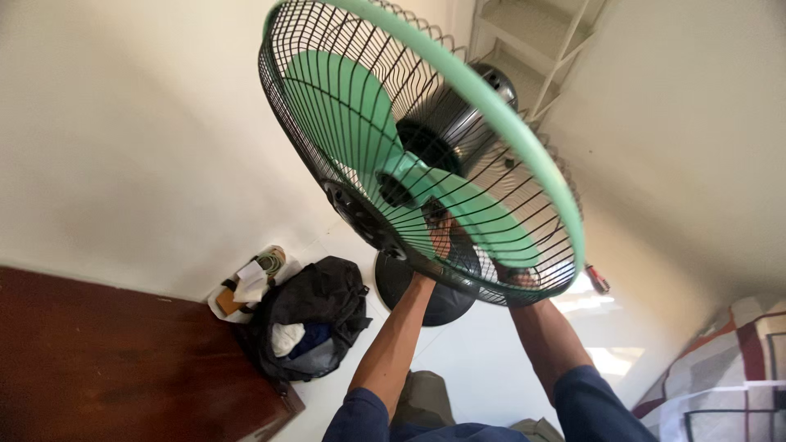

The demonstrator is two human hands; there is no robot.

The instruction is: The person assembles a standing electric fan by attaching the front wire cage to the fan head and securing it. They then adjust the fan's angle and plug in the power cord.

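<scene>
I see both hands raised behind the lower edge of the fan [426, 155]. My left hand [442, 233] has its fingers curled on the black wire guard [491, 237]; my right hand [517, 278] sits at the bottom rim, mostly hidden, so I cannot tell its grip. The fan, with green blades and a green ring, stands on its round black base [430, 299] on the white floor [483, 360]. A black bag [315, 315] lies open near a dark wooden board [106, 360], cloth inside it.
</scene>
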